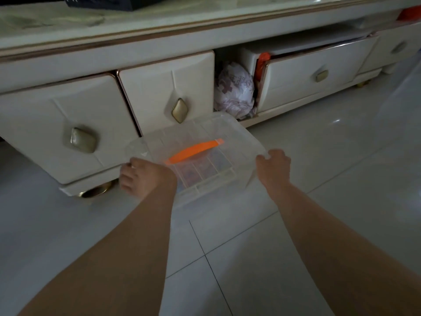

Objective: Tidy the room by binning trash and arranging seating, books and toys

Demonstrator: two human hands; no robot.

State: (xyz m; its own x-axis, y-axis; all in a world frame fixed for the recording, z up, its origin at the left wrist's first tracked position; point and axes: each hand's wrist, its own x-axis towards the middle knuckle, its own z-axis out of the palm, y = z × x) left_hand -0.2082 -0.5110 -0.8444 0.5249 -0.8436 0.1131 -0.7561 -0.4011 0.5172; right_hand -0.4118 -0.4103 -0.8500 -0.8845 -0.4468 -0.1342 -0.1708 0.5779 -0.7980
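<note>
Our left hand (pixel 145 176) and right hand (pixel 273 166) each curl round a side edge of the clear box (pixel 205 133) between them, likely to hold it level. Beyond our fingers, the cabinet (pixel 159 87) holds a stuffed bag (pixel 234 90).

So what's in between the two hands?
A clear plastic box with an orange handle; the left hand and right hand grip its two ends. The head view shows it.
</note>
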